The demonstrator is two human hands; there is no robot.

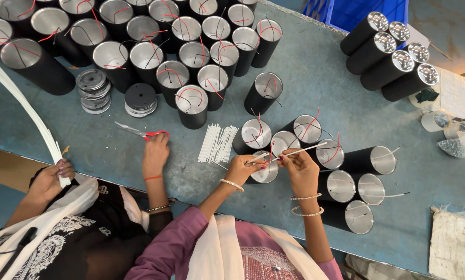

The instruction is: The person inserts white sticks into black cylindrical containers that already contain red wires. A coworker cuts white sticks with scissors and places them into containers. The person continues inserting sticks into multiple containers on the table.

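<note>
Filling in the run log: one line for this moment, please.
left hand: pinching white sleeve | right hand: holding same sleeve | below: black cylinder | co-worker's hand: on scissors

A small assembly workshop is showing here: dozens of identical black cylinder housings (pixel 139 46) with red and black wires are crowding a worn blue-grey desk (pixel 320 93), stacks of round metal discs (pixel 93 91) and a bundle of white sleeves (pixel 218 142) are lying between them, and two people are sitting side by side.
</note>
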